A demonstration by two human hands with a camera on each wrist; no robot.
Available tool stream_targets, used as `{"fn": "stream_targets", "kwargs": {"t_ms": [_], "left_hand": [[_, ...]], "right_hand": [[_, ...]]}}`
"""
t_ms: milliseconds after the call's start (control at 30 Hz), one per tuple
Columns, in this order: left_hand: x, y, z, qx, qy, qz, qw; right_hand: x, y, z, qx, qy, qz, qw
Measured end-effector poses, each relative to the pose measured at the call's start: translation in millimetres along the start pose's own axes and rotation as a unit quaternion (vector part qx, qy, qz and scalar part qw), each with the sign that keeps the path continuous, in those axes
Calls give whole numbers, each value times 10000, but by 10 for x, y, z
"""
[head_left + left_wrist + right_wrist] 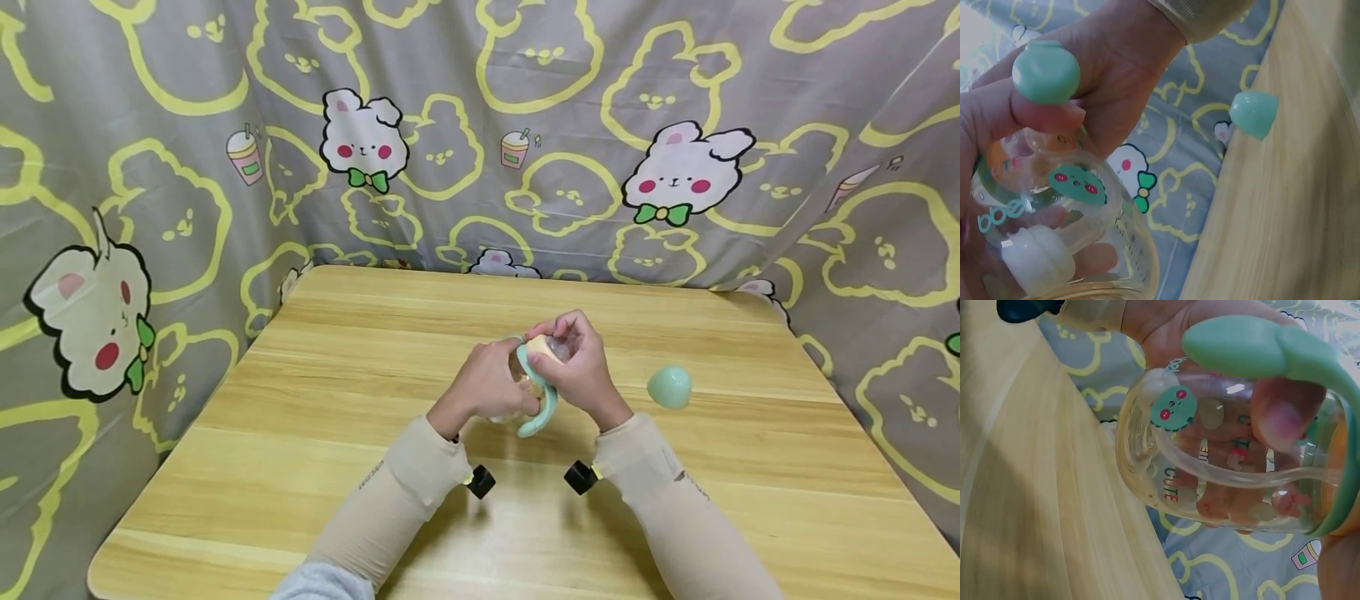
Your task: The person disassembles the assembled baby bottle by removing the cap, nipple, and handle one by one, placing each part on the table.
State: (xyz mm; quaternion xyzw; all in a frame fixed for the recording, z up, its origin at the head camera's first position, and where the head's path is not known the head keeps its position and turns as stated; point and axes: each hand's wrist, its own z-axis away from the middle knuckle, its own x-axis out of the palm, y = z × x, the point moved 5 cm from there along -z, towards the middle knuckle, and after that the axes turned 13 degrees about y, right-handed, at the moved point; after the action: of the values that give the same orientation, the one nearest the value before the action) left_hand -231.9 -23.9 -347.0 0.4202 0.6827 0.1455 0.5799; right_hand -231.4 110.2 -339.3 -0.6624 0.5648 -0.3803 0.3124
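Note:
A clear baby bottle (1210, 456) with a green handle (547, 412) is held above the table. My left hand (491, 379) grips its body from the side, and its fingers show through the clear wall in the right wrist view. My right hand (573, 367) holds the cream-coloured top part (543, 346) between thumb and fingers. Inside the bottle, a clear straw (1229, 478) runs to a white weighted end (1038, 259). A rounded green cap (669, 387) sits on the table, right of my right hand.
The wooden table (337, 333) lies under both hands. A grey curtain (450, 217) with yellow outlines and rabbit faces hangs behind it and at both sides. Small black cameras (481, 482) are strapped at the wrists.

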Motion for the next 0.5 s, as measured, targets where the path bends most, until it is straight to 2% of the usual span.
{"fn": "stream_targets", "kwargs": {"t_ms": [167,267,333,433,500], "left_hand": [[7,2,4,-108,64,-112,9999],[-4,2,6,-164,132,-211,9996],[-16,-1,9,-205,178,-291,9992],[-37,-6,15,-243,293,-420,9984],[-44,-12,18,-247,354,-507,9978]], "right_hand": [[-15,-5,-2,-315,-189,524,9980],[-45,-18,1,-567,-206,1340,9891],[-76,-32,4,-803,-185,2101,9742],[-109,-63,13,-1157,-218,3248,9384],[-112,-79,18,-1316,-326,3709,9187]]}}
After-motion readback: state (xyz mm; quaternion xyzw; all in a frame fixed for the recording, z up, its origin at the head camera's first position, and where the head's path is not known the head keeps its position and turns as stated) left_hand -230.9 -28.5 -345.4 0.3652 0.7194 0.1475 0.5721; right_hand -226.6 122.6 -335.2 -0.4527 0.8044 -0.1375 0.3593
